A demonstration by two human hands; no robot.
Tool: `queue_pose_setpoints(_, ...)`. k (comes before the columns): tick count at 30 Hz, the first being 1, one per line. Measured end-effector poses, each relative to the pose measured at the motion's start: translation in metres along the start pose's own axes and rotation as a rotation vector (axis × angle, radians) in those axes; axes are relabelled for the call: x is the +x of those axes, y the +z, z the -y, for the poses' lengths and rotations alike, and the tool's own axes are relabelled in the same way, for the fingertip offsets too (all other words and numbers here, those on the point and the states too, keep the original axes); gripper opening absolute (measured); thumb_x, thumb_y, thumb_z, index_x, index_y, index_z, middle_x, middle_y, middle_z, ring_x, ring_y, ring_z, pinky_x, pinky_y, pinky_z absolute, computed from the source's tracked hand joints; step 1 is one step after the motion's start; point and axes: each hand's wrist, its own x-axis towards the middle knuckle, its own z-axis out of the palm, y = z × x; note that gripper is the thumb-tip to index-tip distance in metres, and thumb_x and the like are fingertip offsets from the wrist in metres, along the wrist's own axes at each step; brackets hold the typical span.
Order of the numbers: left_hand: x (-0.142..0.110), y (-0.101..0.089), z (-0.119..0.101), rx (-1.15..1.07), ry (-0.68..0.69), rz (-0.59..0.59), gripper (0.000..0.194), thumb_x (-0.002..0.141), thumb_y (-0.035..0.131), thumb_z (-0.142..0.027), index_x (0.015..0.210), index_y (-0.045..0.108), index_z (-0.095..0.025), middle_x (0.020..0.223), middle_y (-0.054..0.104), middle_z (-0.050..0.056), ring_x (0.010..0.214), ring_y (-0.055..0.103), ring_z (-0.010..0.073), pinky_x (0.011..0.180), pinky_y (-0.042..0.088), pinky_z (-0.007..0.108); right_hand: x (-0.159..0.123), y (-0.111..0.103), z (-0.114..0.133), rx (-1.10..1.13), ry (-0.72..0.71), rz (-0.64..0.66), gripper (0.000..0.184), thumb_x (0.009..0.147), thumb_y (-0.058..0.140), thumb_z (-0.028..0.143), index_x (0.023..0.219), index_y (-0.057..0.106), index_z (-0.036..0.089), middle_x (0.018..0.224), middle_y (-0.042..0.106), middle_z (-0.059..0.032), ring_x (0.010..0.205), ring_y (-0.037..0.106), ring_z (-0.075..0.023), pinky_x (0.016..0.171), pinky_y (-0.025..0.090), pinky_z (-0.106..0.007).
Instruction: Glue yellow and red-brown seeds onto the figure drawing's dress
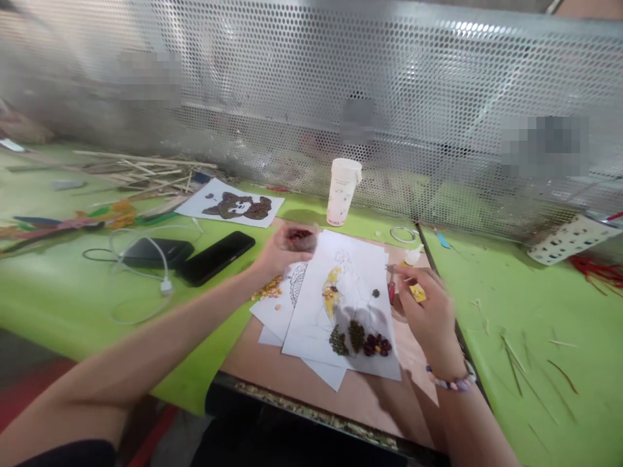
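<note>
My left hand (291, 250) is raised at the paper's upper left edge, its fingers curled around a cluster of dark red beans (298, 237), blurred by motion. To the right of the drawing, the fingers of my right hand (428, 308) are pinched together; what they hold, if anything, I cannot make out. Between the hands lies a white sheet with a line drawing (357, 279), partly covered in yellow. Green beans (357, 336) and a flower shape of dark red beans (378, 345) sit on its lower part. A red-handled tool (392, 290) lies beside my right fingers.
Yellow kernels (268, 289) lie left of the sheet. A white cup (343, 192) stands behind, near a perforated metal screen (292, 97). A phone (217, 257), power bank (158, 252) and bear picture (233, 203) are at left. A small glue bottle (413, 255) is behind my right hand.
</note>
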Motion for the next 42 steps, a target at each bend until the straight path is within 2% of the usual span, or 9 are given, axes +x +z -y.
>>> queue_pose_setpoints(3, -0.039, 0.018, -0.016, -0.087, -0.008, 0.103, 0.060, 0.059, 0.083, -0.036, 0.108, 0.051, -0.023, 0.114, 0.064, 0.008, 0.108, 0.066, 0.0245, 0.088, 0.056, 0.043, 0.004, -0.001, 0.017, 0.112, -0.023, 0.132, 0.015, 0.091, 0.059, 0.025, 0.100, 0.070, 0.021, 0.092, 0.069, -0.0068, 0.077, 0.066, -0.0180, 0.067, 0.057, -0.033)
queue_pose_setpoints(5, -0.060, 0.027, -0.021, -0.099, -0.001, 0.155, 0.065, 0.055, 0.087, -0.030, 0.109, 0.052, -0.023, 0.112, 0.064, 0.008, 0.109, 0.065, 0.0244, 0.097, 0.053, 0.043, 0.010, -0.005, 0.034, 0.146, -0.052, 0.195, 0.014, 0.091, 0.062, 0.027, 0.101, 0.071, 0.023, 0.098, 0.067, -0.0070, 0.086, 0.067, -0.0188, 0.071, 0.057, -0.033)
queue_pose_setpoints(7, -0.075, 0.032, -0.022, -0.102, 0.032, 0.231, 0.067, 0.059, 0.086, -0.026, 0.115, 0.050, -0.023, 0.117, 0.062, 0.010, 0.113, 0.063, 0.0243, 0.101, 0.051, 0.041, 0.017, -0.011, 0.053, 0.124, -0.130, 0.262, 0.013, 0.091, 0.064, 0.024, 0.102, 0.072, 0.026, 0.103, 0.065, -0.0068, 0.097, 0.064, -0.0200, 0.080, 0.055, -0.036)
queue_pose_setpoints(12, -0.088, 0.032, -0.016, -0.142, 0.100, 0.340, 0.073, 0.066, 0.082, -0.022, 0.126, 0.040, -0.024, 0.116, 0.062, 0.010, 0.107, 0.065, 0.0238, 0.092, 0.054, 0.038, 0.032, -0.014, 0.094, -0.168, -0.453, 0.418, 0.014, 0.092, 0.063, 0.018, 0.096, 0.074, 0.025, 0.103, 0.064, -0.0075, 0.103, 0.056, -0.0240, 0.089, 0.049, -0.044)
queue_pose_setpoints(17, -0.091, 0.032, -0.011, 0.110, 0.216, 0.243, 0.068, 0.069, 0.082, -0.025, 0.125, 0.044, -0.024, 0.122, 0.059, 0.009, 0.111, 0.062, 0.0250, 0.097, 0.051, 0.042, 0.042, 0.005, 0.119, -0.394, -0.606, 0.595, 0.009, 0.083, 0.073, 0.012, 0.080, 0.073, 0.020, 0.105, 0.069, -0.0094, 0.101, 0.058, -0.0287, 0.080, 0.053, -0.044)
queue_pose_setpoints(22, -0.092, 0.027, -0.007, 0.154, 0.154, 0.289, 0.073, 0.066, 0.084, -0.025, 0.127, 0.044, -0.020, 0.125, 0.059, 0.012, 0.113, 0.060, 0.0279, 0.096, 0.051, 0.044, 0.050, 0.028, 0.124, -0.512, -0.695, 0.641, 0.017, 0.067, 0.086, 0.008, 0.072, 0.072, 0.018, 0.100, 0.073, -0.0121, 0.096, 0.063, -0.0314, 0.071, 0.057, -0.042)
queue_pose_setpoints(28, -0.088, 0.022, -0.005, 0.098, 0.090, 0.331, 0.074, 0.065, 0.082, -0.021, 0.130, 0.045, -0.017, 0.130, 0.057, 0.015, 0.118, 0.058, 0.0299, 0.100, 0.050, 0.047, 0.052, 0.041, 0.119, -0.519, -0.713, 0.727, 0.013, 0.072, 0.085, 0.015, 0.077, 0.074, 0.017, 0.094, 0.073, -0.0083, 0.097, 0.064, -0.0284, 0.077, 0.058, -0.042)
queue_pose_setpoints(36, -0.084, 0.021, -0.004, 0.146, 0.040, 0.330, 0.075, 0.061, 0.080, -0.017, 0.128, 0.047, -0.016, 0.127, 0.057, 0.015, 0.114, 0.060, 0.0296, 0.096, 0.051, 0.045, 0.054, 0.048, 0.115, -0.553, -0.724, 0.709, 0.011, 0.074, 0.083, 0.015, 0.080, 0.075, 0.017, 0.098, 0.074, -0.0083, 0.097, 0.064, -0.0284, 0.075, 0.056, -0.041)
queue_pose_setpoints(42, -0.083, 0.021, -0.005, 0.177, 0.035, 0.328, 0.067, 0.062, 0.078, -0.018, 0.122, 0.050, -0.016, 0.123, 0.059, 0.015, 0.111, 0.061, 0.0297, 0.095, 0.051, 0.044, 0.054, 0.051, 0.109, -0.557, -0.752, 0.710, 0.009, 0.076, 0.082, 0.014, 0.083, 0.075, 0.016, 0.100, 0.074, -0.0078, 0.097, 0.063, -0.0276, 0.075, 0.054, -0.041)
